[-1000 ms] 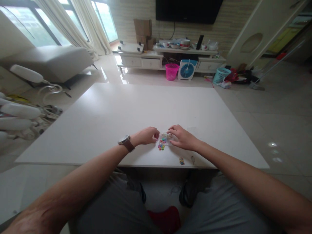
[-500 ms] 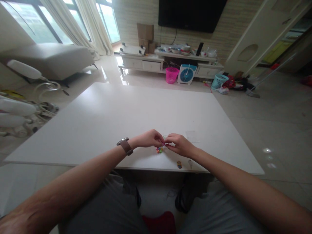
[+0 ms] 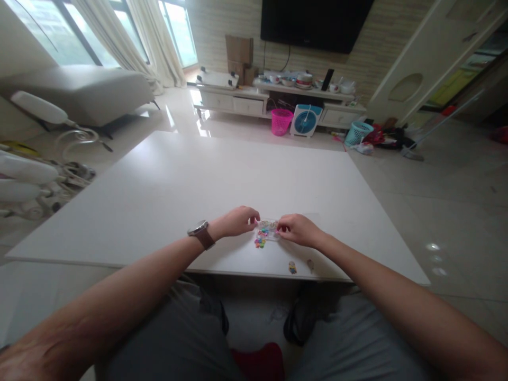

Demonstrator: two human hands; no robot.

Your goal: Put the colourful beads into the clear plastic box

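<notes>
A small clear plastic box [image 3: 272, 236] with compartments lies near the table's front edge, with colourful small pieces and pale bits in it. My left hand [image 3: 239, 221], with a brown-strapped watch at the wrist, is at the box's left side, thumb and forefinger pinched. Whatever is in that pinch is too small to make out. On the right side, my right hand [image 3: 299, 229] has its fingers closed, a tiny pink piece [image 3: 277, 232] showing at the fingertips. Just in front of the box sits a cluster of bright coloured pieces [image 3: 260, 243].
A yellow and blue cartoon figure charm [image 3: 292, 267] and a small greyish piece [image 3: 310, 265] lie near the front edge of the white table [image 3: 222, 174]. Beyond the table stand a pink basket [image 3: 281, 123] and a blue-and-white fan [image 3: 305, 120].
My hands were together over the box, fingertips meeting at a small pinkish-purple piece. They have since moved apart to either side, leaving the box and its contents in view between them.
</notes>
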